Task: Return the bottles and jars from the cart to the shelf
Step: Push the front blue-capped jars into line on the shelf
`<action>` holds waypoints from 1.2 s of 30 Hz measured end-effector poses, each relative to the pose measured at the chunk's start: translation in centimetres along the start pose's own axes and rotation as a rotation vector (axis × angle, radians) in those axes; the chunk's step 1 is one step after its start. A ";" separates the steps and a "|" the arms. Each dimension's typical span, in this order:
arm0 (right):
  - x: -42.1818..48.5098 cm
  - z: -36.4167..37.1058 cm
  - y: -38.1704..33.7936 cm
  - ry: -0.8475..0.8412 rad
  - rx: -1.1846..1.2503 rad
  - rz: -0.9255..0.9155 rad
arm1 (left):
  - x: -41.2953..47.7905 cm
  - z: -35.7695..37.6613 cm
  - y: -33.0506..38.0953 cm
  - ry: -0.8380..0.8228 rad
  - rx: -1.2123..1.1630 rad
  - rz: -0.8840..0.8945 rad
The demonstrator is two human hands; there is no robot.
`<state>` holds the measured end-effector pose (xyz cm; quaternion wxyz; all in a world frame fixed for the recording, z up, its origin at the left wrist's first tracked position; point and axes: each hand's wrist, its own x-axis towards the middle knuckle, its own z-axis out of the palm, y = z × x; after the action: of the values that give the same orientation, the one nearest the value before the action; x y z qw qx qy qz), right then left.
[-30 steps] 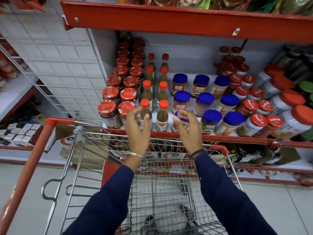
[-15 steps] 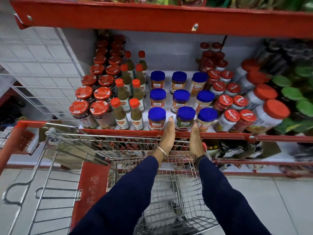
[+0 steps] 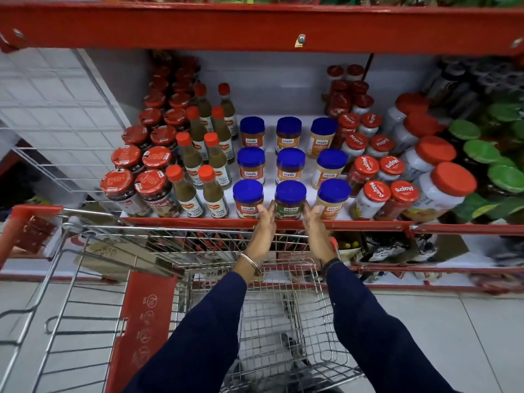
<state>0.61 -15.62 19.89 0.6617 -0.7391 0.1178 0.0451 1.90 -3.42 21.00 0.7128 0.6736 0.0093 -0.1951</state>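
A blue-lidded jar with a green label (image 3: pixel 289 200) stands in the middle of the front row on the red-edged shelf (image 3: pixel 184 222). My left hand (image 3: pixel 265 222) lies flat against its left side and my right hand (image 3: pixel 312 219) against its right side, so the jar is clasped between them. Blue-lidded jars stand either side of it, one on the left (image 3: pixel 248 198) and one on the right (image 3: pixel 333 198), with more rows behind. Below my arms is the wire shopping cart (image 3: pixel 170 231); I see no bottles or jars in its basket.
Orange-capped green sauce bottles (image 3: pixel 212 191) and red-lidded dark jars (image 3: pixel 119 188) fill the shelf's left side. Red-lidded Mapro jars (image 3: pixel 374 194) and green-lidded jars (image 3: pixel 504 177) fill the right. A red upper shelf (image 3: pixel 255 26) overhangs. A white wire grid panel (image 3: pixel 56 123) stands at the left.
One second ago my right hand carried a blue-lidded jar above the cart and my left was by the bottles. Both hands have since dropped to the middle front jar, and the view shifted right.
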 end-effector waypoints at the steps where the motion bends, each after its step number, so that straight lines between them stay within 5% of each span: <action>1: 0.0 0.0 0.2 -0.020 -0.005 -0.004 | 0.0 -0.1 -0.3 0.005 -0.006 -0.006; 9: -0.3 -0.1 -0.3 -0.009 -0.004 -0.040 | 0.0 -0.3 0.2 0.015 0.071 -0.022; 14: -2.0 -1.5 1.6 0.247 0.113 -0.050 | -2.1 2.9 -2.4 0.377 0.095 0.117; 18: -2.4 -4.2 2.8 0.429 0.242 -0.094 | -2.2 7.2 -2.4 0.181 0.076 0.143; 25: 1.0 -7.3 1.7 0.138 0.305 -0.041 | 1.5 10.1 -0.3 0.046 0.012 0.113; 36: 0.9 -9.6 1.7 0.114 0.333 0.012 | 2.9 9.3 -0.3 -0.049 -0.048 -0.003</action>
<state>0.26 -25.38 19.22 0.7670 -0.6198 0.1656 -0.0131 2.22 -13.16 20.80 0.7286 0.6512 -0.0027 -0.2123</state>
